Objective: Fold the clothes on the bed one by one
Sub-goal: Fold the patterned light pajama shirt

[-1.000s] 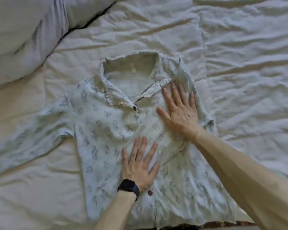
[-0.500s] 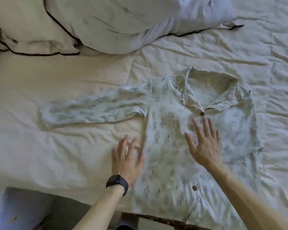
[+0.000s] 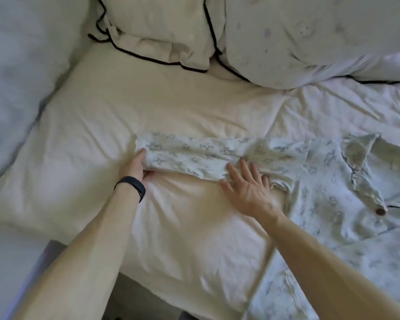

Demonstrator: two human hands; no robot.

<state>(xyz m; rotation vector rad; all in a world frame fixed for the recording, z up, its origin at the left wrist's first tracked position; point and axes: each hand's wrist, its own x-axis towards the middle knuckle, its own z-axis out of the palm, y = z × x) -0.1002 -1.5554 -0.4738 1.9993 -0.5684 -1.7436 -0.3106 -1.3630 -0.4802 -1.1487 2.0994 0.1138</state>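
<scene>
Rumpled cream sheets cover the bed (image 3: 176,239) beneath both arms. On it the left hand (image 3: 136,166), a black wristband (image 3: 134,187) just behind it, pinches the cuff end of the sleeve (image 3: 194,155), thumb on top and fingers tucked under the cloth. The right hand (image 3: 247,190) lies flat with its fingers spread, pressing the same sleeve down near the armpit and grasping nothing. Between the two hands the sleeve runs out straight across the sheet.

Right of the right hand lies the rest of the patterned shirt (image 3: 328,181), front up, its collar open and crumpled, with a brown button (image 3: 380,211) farther right. Beyond the hands sit a black-piped pillow (image 3: 166,31) and a pale printed one (image 3: 310,42). A bulky duvet (image 3: 21,65) is heaped out past the left hand.

The step looks like bringing the sleeve over onto the body, with the flat hand marking the fold line. If that hand slides or lifts while the cuff is carried across, the shoulder will likely drag along and the crease will come out crooked. The cloth looks thin and limp, so a light pinch may lose the cuff and drop the sleeve in a heap. The soft sheet may also bunch underneath, and the crumpled collar could get trapped under the fold.
</scene>
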